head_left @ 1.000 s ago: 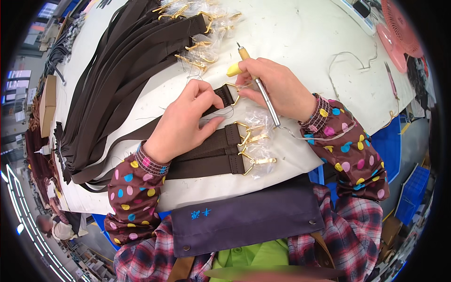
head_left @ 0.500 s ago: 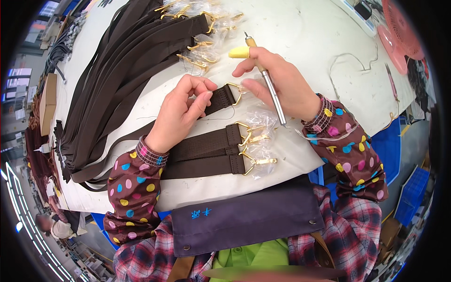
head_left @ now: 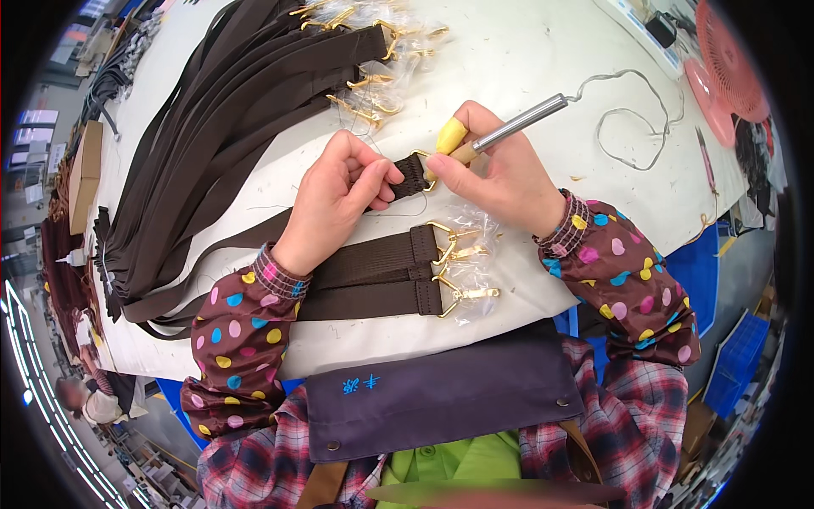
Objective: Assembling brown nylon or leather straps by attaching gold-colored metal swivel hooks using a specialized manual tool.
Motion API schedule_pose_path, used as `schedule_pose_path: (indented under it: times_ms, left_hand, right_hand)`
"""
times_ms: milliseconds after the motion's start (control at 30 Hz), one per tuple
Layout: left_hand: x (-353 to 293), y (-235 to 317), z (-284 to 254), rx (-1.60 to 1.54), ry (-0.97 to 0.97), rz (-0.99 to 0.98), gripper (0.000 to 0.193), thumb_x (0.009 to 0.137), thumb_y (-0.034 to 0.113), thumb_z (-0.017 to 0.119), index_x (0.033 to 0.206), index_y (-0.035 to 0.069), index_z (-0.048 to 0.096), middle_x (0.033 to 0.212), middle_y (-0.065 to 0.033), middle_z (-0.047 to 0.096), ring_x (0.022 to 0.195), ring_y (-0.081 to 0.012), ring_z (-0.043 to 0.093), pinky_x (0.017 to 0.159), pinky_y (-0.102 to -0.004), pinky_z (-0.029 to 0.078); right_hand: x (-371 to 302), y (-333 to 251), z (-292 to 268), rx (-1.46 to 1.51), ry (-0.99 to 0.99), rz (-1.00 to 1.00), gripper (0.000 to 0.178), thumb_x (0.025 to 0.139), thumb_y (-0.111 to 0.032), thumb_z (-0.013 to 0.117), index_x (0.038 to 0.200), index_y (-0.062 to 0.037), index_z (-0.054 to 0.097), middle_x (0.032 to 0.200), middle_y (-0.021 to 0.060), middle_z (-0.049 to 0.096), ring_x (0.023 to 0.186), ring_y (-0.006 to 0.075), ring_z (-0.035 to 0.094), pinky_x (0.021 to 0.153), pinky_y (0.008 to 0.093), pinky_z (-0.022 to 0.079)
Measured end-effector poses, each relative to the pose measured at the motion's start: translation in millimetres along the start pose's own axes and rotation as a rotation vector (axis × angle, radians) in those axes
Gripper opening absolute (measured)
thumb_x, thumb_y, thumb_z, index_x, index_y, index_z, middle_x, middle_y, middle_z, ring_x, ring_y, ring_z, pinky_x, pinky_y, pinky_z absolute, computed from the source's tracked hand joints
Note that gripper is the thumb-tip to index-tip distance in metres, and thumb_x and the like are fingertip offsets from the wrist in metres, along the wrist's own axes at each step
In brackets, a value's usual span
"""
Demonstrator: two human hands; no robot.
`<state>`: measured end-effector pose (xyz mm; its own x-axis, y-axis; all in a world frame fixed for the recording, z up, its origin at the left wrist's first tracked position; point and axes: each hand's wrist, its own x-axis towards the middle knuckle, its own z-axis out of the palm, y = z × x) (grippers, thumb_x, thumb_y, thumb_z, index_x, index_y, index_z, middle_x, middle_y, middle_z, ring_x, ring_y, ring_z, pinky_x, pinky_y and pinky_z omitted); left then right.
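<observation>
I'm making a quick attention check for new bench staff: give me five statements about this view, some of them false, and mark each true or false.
1. The right hand holds a pen-shaped tool. True.
2. The yellow finger cover is on the left hand. False: the cover is on a finger of the right hand.
3. The fan at the right side of the picture is pink. True.
4. The metal clips on the dark straps are silver. False: they are gold-coloured.
5. The tool's corded end points down toward the apron. False: it points up and to the right.
</observation>
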<state>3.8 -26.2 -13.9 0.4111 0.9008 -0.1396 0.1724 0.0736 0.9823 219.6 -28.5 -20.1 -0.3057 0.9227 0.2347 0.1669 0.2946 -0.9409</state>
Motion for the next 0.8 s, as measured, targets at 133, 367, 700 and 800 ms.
schedule_pose_path:
  times_ms: [133, 367, 700, 800]
  left_hand:
    - [0.5, 1.6, 1.2, -0.007, 0.008, -0.027, 0.011, 0.098, 0.009, 0.051, 0.094, 0.002, 0.045, 0.089, -0.0068, 0.065, 0.074, -0.0071, 0.059, 0.064, -0.0211, 0.051]
    - [2.9, 2.1, 2.9, -0.025, 0.013, -0.034, 0.011, 0.098, 0.01, 0.051, 0.093, 0.002, 0.045, 0.089, -0.0066, 0.065, 0.074, -0.0065, 0.059, 0.065, -0.0205, 0.05]
    - [2.0, 1.6, 2.1, -0.047, 0.006, -0.037, 0.011, 0.098, 0.01, 0.051, 0.094, 0.002, 0.044, 0.088, -0.0058, 0.065, 0.073, -0.0059, 0.057, 0.065, -0.0203, 0.049]
    - [1.9, 1.8, 1.8, -0.038, 0.011, -0.036, 0.011, 0.098, 0.01, 0.051, 0.094, 0.002, 0.044, 0.088, -0.0056, 0.065, 0.073, -0.0059, 0.057, 0.064, -0.0204, 0.05]
  right_hand:
    - [0.2, -0.5, 2.3, -0.036, -0.037, 0.01, 0.027, 0.082, -0.02, 0.07, 0.086, -0.0024, 0.049, 0.071, 0.0061, 0.058, 0.059, 0.0127, 0.053, 0.052, 0.0256, 0.044]
    - [-0.5, -3.7, 1.6, -0.101, -0.046, 0.023, 0.028, 0.082, -0.019, 0.07, 0.085, -0.0022, 0.048, 0.07, 0.0067, 0.058, 0.058, 0.0139, 0.055, 0.052, 0.0264, 0.045]
    - [0.4, -7.6, 2.1, -0.13, -0.096, 0.089, 0.023, 0.084, -0.012, 0.068, 0.081, -0.0027, 0.048, 0.072, 0.0019, 0.052, 0.065, 0.0081, 0.05, 0.056, 0.024, 0.04]
    - [1.0, -7.0, 2.2, -0.153, -0.1, 0.084, 0.023, 0.084, -0.012, 0.068, 0.081, -0.0026, 0.048, 0.071, 0.0023, 0.053, 0.064, 0.0084, 0.05, 0.056, 0.0243, 0.04]
